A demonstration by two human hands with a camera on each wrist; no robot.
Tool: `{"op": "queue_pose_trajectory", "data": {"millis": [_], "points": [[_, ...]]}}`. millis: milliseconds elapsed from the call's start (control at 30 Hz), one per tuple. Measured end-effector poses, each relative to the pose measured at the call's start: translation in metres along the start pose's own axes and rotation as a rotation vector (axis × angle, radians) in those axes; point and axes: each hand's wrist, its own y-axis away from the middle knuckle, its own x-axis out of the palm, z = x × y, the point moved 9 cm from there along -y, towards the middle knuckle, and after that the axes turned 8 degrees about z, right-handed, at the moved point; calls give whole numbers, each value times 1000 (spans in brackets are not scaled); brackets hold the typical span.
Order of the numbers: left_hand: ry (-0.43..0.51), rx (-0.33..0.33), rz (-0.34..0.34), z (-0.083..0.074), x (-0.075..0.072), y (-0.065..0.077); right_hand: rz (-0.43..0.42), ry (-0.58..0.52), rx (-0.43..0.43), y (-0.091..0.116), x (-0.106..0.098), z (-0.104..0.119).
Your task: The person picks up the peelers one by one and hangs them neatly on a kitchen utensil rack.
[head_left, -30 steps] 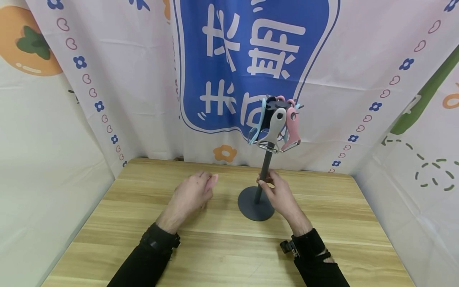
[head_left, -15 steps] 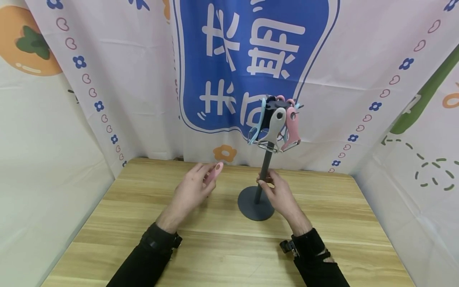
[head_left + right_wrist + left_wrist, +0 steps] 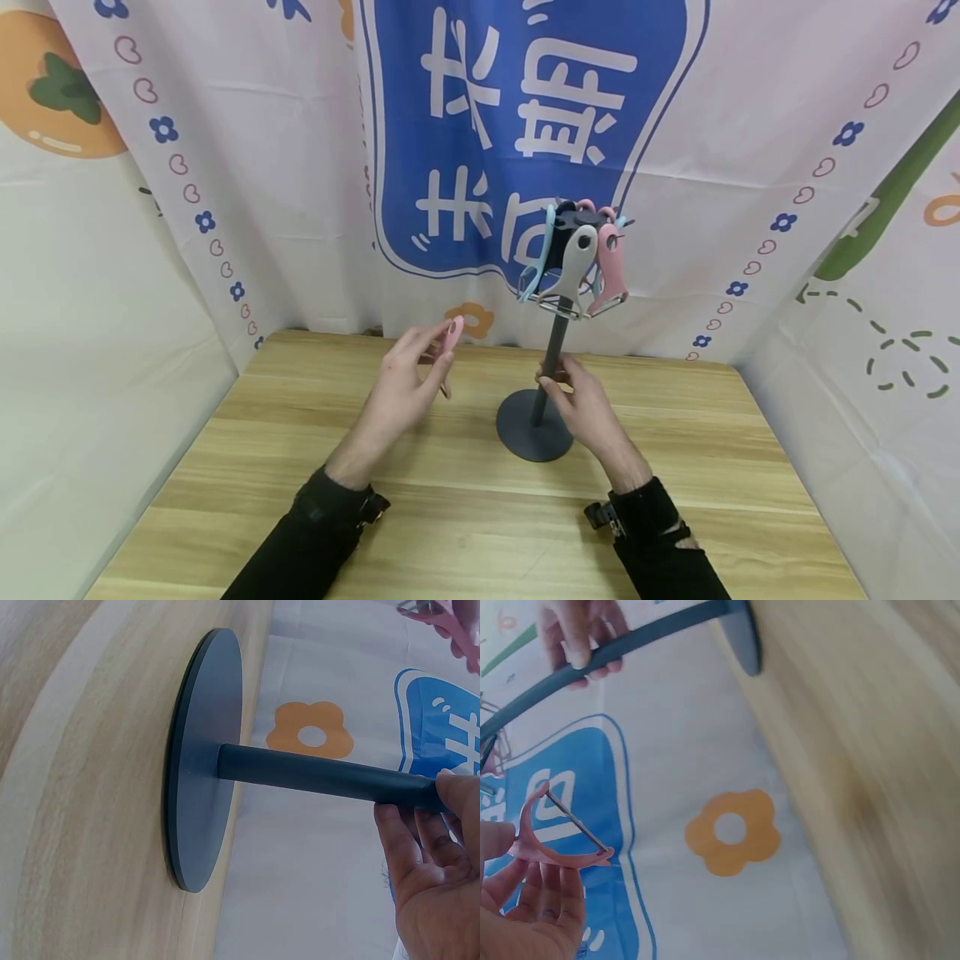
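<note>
My left hand (image 3: 405, 379) pinches a pink peeler (image 3: 536, 844) between thumb and fingers, above the table and left of the stand. In the left wrist view its Y-shaped head and metal blade show; the handle end with its hole (image 3: 453, 332) points up in the head view. My right hand (image 3: 585, 400) grips the dark grey post (image 3: 322, 774) of an upright stand, thumb on one side and fingers on the other. The round base (image 3: 206, 765) stands on the table. From the stand's top hang several peelers, among them a white one (image 3: 577, 260), a pink one (image 3: 612, 267) and a light blue one (image 3: 547, 242).
The wooden table (image 3: 480, 533) ends at a printed cloth backdrop (image 3: 322, 275) close behind the stand. White cloth walls (image 3: 97, 350) rise on both sides. Short hooks stick out around the top of the stand.
My left hand has lifted the pink peeler up from near the tabletop and slightly to the right, and its handle now tips upward. My right hand stays on the post.
</note>
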Motion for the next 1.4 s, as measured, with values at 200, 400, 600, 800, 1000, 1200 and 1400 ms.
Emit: {"op": "queue_pose_trajectory", "data": {"millis": [200, 400, 600, 800, 1000, 1200, 1400], "points": [[100, 31, -36, -10, -5, -4, -4, 3, 1, 0, 0, 1], [138, 52, -63, -21, -7, -9, -7, 2, -3, 0, 0, 0], [176, 53, -81, -30, -8, -14, -3, -5, -5, 0, 2, -1], [220, 61, -98, -39, -6, -20, -9, -19, 2, 0, 1, -1], [236, 86, -109, -53, -7, -28, -23, -23, 3, 0, 1, -1], [228, 99, -112, -67, -8, -37, -26, 4, 2, 0, 0, 7], [212, 95, -101, -77, -9, -46, -7, 3, -15, 4, -3, 31]]}}
